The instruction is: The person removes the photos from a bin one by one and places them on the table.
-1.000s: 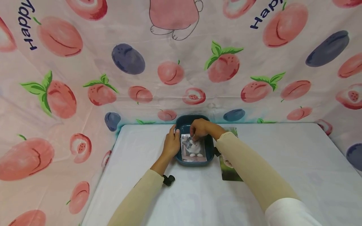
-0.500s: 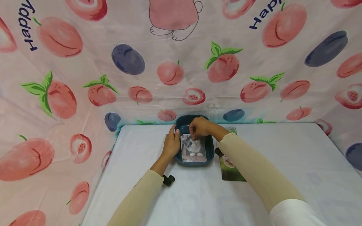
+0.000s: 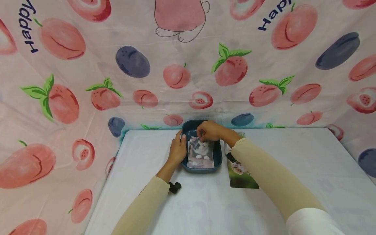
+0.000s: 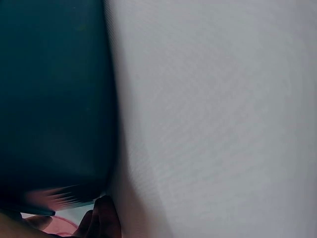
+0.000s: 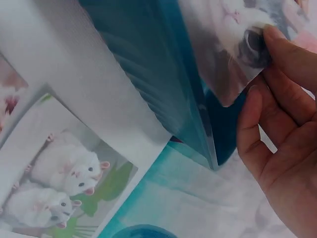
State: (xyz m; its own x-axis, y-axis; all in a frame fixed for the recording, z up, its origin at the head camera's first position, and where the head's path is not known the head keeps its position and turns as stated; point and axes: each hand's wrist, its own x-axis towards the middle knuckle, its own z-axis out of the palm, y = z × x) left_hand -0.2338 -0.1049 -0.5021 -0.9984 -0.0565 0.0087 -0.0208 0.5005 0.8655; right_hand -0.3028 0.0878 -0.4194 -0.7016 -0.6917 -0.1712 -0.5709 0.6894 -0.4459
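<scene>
In the head view my right hand (image 3: pixel 209 130) reaches over a dark blue bin (image 3: pixel 220 156). Thumb and fingers pinch the far end of a cat photo card (image 3: pixel 201 155), whose picture shows a grey and white cat. From the right wrist view, that card (image 5: pixel 225 64) is tilted over the bin's rim, its corner between thumb and fingers. My left hand (image 3: pixel 177 150) lies against the bin's left outer side, its fingers along the wall and thumb near the rim. The left wrist view shows mostly the bin's wall (image 4: pixel 54 99), with only parts of the hand at the bottom.
Right of the bin, a green animal picture (image 3: pixel 242 181) lies partly under my right forearm. A card with two white mice (image 5: pixel 64 168) lies flat in the right wrist view. Fruit-patterned cloth (image 3: pixel 176 75) hangs behind the white table (image 3: pixel 205 209).
The cat card's far end has risen slightly in my right hand, which has shifted a little away from me. My right forearm has swung rightward, uncovering more of the green picture. My left hand stays put.
</scene>
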